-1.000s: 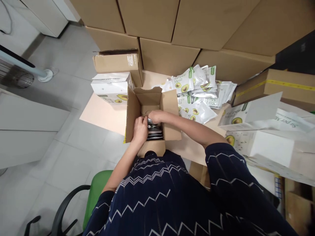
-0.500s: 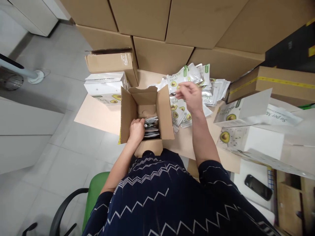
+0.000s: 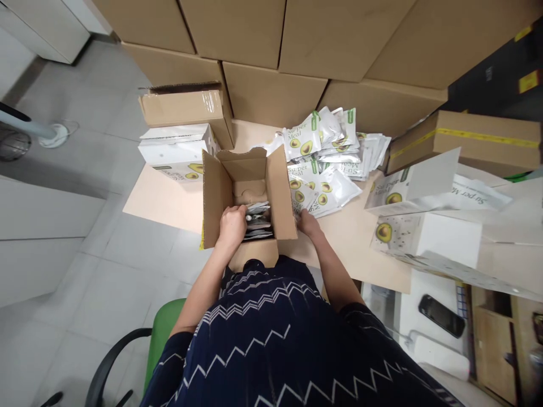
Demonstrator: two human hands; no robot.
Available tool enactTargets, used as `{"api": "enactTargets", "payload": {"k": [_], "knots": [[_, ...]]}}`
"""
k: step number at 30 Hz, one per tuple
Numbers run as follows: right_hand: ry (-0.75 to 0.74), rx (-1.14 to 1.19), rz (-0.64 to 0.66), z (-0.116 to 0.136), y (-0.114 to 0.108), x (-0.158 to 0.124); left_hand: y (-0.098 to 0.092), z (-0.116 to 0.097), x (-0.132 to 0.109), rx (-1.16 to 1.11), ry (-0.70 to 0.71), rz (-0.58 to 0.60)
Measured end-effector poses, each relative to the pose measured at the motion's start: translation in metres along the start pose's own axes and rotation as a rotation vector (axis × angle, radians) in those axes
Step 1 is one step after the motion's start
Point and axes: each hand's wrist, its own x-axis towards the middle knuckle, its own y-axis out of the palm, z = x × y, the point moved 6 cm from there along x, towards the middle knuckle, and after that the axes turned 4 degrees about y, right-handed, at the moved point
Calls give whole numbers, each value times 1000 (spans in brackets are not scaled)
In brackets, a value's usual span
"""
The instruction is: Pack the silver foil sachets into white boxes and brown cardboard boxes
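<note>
An open cardboard box (image 3: 280, 192) stands in front of me with its flaps up. Inside it, several silvery pouches (image 3: 258, 220) are packed on edge. My left hand (image 3: 232, 227) reaches over the box's left side, its fingers closed at the left ends of these pouches; the thumb is hidden. Just outside the right flap, my right hand (image 3: 309, 224) has its fingers closed at the near edge of a white avocado-print pouch (image 3: 302, 195) lying on the table. The flap hides part of that pouch and of the fingertips.
A heap of "Super Meal" pouches (image 3: 335, 138) lies beyond my right hand. White printed cartons (image 3: 394, 195) stand open at right, another white carton (image 3: 176, 150) at left. Stacked cardboard boxes (image 3: 271, 93) wall off the back. A phone (image 3: 441, 315) lies lower right.
My right hand has come down toward me from above the pouch heap to the pouches beside the box's right flap. My left hand stays in the box.
</note>
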Motion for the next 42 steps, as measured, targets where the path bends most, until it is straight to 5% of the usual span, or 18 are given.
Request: {"api": "enactTargets", "payload": {"k": [5, 11, 18, 22, 28, 32, 36, 39, 42], "knots": [[-99, -125, 186, 1, 6, 10, 1, 2, 0, -2, 7, 24], [-161, -53, 138, -2, -3, 6, 2, 4, -1, -29, -1, 17], [-145, 805, -66, -23, -19, -15, 2, 4, -1, 2, 15, 16], [-309, 1301, -105, -27, -36, -26, 1, 3, -1, 7, 17, 25], [-216, 1422, -208, -25, -57, -16, 0, 0, -2, 16, 14, 55], [-329, 1446, -338, -7, -95, -25, 1, -1, -3, 7, 15, 62], [-625, 1362, -573, 22, -165, -77, 1, -2, -5, -1, 26, 42], [-881, 1146, -648, 65, -212, -129, 2, -2, -5, -2, 35, 47], [-1079, 826, -581, 127, -231, -155, 2, -3, -6, 7, 32, 65]]}}
